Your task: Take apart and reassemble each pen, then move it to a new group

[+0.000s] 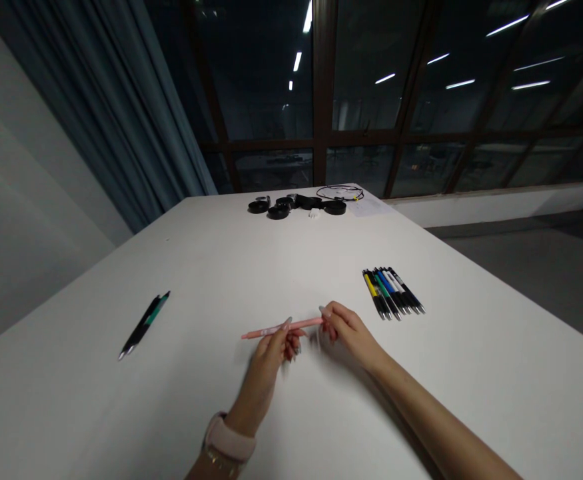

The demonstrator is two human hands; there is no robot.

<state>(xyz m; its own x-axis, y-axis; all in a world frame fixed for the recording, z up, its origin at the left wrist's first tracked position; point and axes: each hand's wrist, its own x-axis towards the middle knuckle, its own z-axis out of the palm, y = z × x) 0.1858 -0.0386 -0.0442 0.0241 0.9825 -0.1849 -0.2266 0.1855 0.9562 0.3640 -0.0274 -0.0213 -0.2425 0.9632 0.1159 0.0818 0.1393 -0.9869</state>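
A slim pink pen (pixel 261 333) is held nearly level above the white table, its left end free. My left hand (pixel 272 350) pinches it around the middle between thumb and fingers. At the pen's right end, the fingers of my right hand (pixel 345 329) close on the tip; part of that end is hidden by them. To the right lies a row of several pens (pixel 391 291) with yellow, green, blue, white and black barrels, side by side. Off to the left, a green and black pen (pixel 152 316) lies against a black pen (pixel 140 325).
On the far end of the table (pixel 211 240) sit several round black objects (pixel 278 211), a small white item (pixel 314 213), a coiled black cable (pixel 341 193) and sheets of paper (pixel 370 205). A blue curtain (pixel 121 100) hangs at the left, and dark windows stand behind.
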